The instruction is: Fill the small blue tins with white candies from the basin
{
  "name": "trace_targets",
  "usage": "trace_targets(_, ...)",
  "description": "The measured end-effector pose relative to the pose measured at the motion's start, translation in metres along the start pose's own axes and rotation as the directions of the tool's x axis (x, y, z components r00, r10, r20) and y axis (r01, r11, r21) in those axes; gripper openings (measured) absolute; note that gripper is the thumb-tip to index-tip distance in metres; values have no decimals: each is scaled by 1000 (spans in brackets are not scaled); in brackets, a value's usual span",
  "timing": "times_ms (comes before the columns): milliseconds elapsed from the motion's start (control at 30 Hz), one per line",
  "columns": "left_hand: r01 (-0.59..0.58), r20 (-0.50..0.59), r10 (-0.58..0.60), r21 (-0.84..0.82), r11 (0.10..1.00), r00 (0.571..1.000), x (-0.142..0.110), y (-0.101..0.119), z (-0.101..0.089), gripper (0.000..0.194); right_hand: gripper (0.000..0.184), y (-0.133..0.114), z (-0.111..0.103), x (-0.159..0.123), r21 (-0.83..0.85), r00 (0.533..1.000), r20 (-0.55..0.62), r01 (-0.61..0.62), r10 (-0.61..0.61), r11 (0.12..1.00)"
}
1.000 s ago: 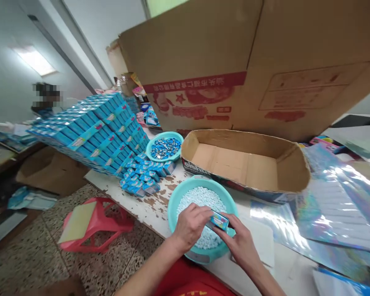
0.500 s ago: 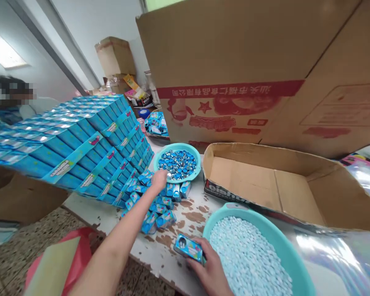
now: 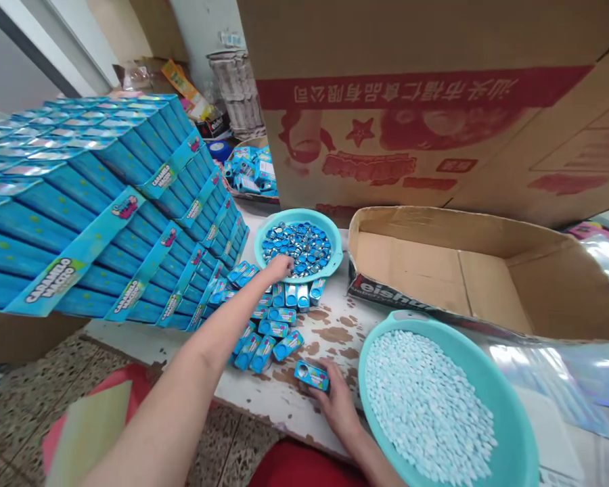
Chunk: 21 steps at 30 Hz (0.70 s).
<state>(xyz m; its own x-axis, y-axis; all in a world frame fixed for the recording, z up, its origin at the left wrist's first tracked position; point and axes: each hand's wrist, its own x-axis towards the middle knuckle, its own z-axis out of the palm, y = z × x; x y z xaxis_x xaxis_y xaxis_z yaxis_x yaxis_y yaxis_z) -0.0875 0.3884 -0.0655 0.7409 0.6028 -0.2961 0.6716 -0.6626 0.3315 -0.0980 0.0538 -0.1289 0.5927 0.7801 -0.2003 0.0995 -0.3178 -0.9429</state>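
Note:
My right hand (image 3: 336,396) grips a small blue candy tin (image 3: 312,376) just above the worn table, its round opening facing up. At the near rim of a turquoise basin (image 3: 336,237), my left hand (image 3: 280,268) reaches in with curled fingers. Inside lie many small blue and silver round caps (image 3: 307,245); what the fingers hold, if anything, is hidden. Below that forearm, several blue candy tins (image 3: 274,329) lie grouped on the table. Close by my right hand stands a larger turquoise basin (image 3: 517,419) full of pale blue candies (image 3: 429,406).
Stacked blue cartons (image 3: 101,223) rise on the left. An open cardboard tray (image 3: 411,270) sits at the right, before a big cardboard box (image 3: 406,40). Behind the cap basin is a box of blue packs (image 3: 251,169). A red stool (image 3: 132,385) stands below the table.
The camera view has shifted. My left hand has reached slightly farther over the caps. The candy tin in my right hand is lower and more level.

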Motion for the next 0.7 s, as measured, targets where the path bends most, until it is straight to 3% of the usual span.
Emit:
trace_targets(67, -40, -72, 36, -56, 998, 997, -29, 4, -7, 22, 54, -15, -5, -3, 45, 996, -75, -34, 37, 998)
trace_targets(133, -135, -172, 111, -129, 982, 979, -75, 17, -1, 26, 56, -37, -13, -7, 185, 987, -83, -119, 136, 976)
trace_targets(167, -265, -262, 208, -204, 942, 942, -104, 28, 9, 23, 55, -49, -16, -8, 301, 976, -35, -194, 214, 934)
trace_targets(233, -496, -353, 394, -274, 824, 849, -164, 53, 38, 21, 60, -68, -20, -10, 554, 919, 151, -383, 363, 739)
trace_targets(267, -550, -343, 451, -292, 783, 824, -192, 66, 56, 24, 63, -74, -20, -11, 638, 877, 255, -469, 408, 611)
trace_targets(300, -547, -317, 457, -318, 774, 831, -216, 79, 73, 27, 64, -78, -19, -12, 684, 835, 336, -534, 435, 497)
trace_targets(333, -515, -314, 420, -350, 782, 851, -236, 89, 89, 27, 62, -79, -17, -13, 704, 800, 390, -579, 457, 412)
trace_targets(400, -332, -305, 201, -476, 814, 931, -262, 103, 112, 27, 50, -75, -10, -18, 712, 750, 436, -625, 498, 319)
trace_targets(500, -39, -236, -125, -586, 809, 964, -277, 108, 125, 26, 39, -65, -3, -31, 701, 726, 473, -653, 498, 286)
trace_targets(567, 54, -190, -193, -564, 824, 963, -281, 105, 127, 26, 40, -62, -2, -39, 671, 717, 501, -676, 484, 306)
trace_targets(633, 83, -158, -190, -516, 852, 969, -283, 103, 129, 25, 45, -61, -5, -44, 622, 706, 519, -698, 482, 354)
trace_targets(700, 113, -131, -203, -498, 860, 970, -280, 99, 129, 26, 52, -59, -10, -42, 538, 723, 500, -690, 476, 483)
